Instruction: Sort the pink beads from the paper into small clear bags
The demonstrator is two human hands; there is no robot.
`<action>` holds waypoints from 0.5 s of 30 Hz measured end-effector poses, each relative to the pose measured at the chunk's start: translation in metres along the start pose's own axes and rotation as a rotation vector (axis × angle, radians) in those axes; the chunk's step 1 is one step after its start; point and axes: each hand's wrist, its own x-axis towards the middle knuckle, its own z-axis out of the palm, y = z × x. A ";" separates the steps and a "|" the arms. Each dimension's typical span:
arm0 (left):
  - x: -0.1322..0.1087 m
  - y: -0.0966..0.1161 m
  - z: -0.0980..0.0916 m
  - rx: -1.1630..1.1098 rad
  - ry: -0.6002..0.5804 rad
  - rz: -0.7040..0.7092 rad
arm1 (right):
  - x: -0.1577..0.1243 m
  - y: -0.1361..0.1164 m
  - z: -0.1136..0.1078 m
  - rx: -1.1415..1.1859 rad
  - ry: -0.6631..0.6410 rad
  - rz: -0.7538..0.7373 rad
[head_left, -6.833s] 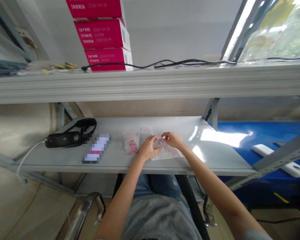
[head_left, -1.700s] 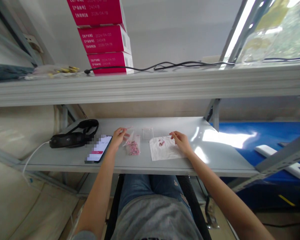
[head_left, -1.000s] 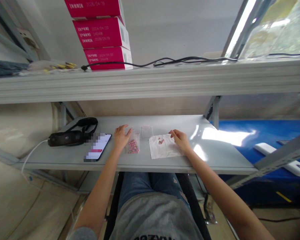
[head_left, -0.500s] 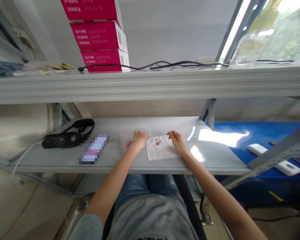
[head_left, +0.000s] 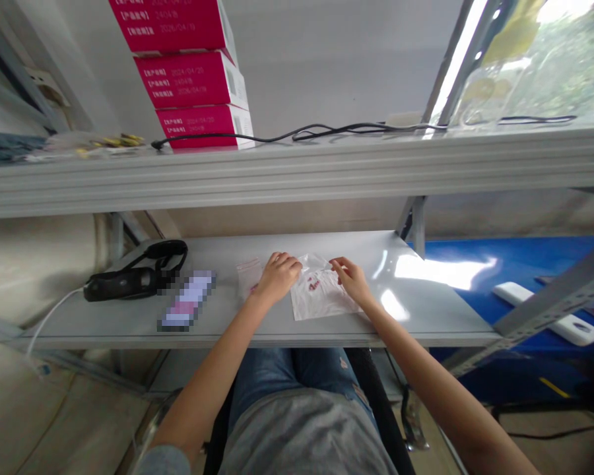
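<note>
My left hand (head_left: 279, 276) is closed on a clear plastic bag (head_left: 313, 260), which spreads to the right from its fingertips. Opposite it, my right hand (head_left: 350, 277) has thumb and forefinger pinched by the bag's right edge; whatever is between them is too small to make out. Below both lies a white sheet or cloth (head_left: 317, 307) with a little cluster of small red pieces (head_left: 313, 284) on it. A second clear zip bag (head_left: 247, 274), with something reddish inside, rests left of my left hand, partly covered by it.
On the grey table (head_left: 416, 310), a phone with a blurred screen (head_left: 187, 300) and a black strapped device (head_left: 123, 282) lie to the left. Red boxes (head_left: 188, 79) and a black cable (head_left: 321, 132) occupy the shelf above. A white device (head_left: 549, 313) is at the right.
My left hand has moved slightly right, bringing the clear bag over the top edge of the white sheet, near my right fingertips. My right hand has hardly moved.
</note>
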 end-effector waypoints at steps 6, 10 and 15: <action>-0.001 0.003 -0.015 -0.056 0.082 0.094 | -0.001 -0.015 -0.002 0.291 -0.064 0.159; 0.000 0.001 -0.014 -0.091 0.077 -0.013 | -0.004 -0.022 0.000 0.422 -0.118 0.211; 0.005 0.015 -0.016 -0.312 0.120 -0.243 | -0.009 -0.030 0.009 0.493 -0.115 0.242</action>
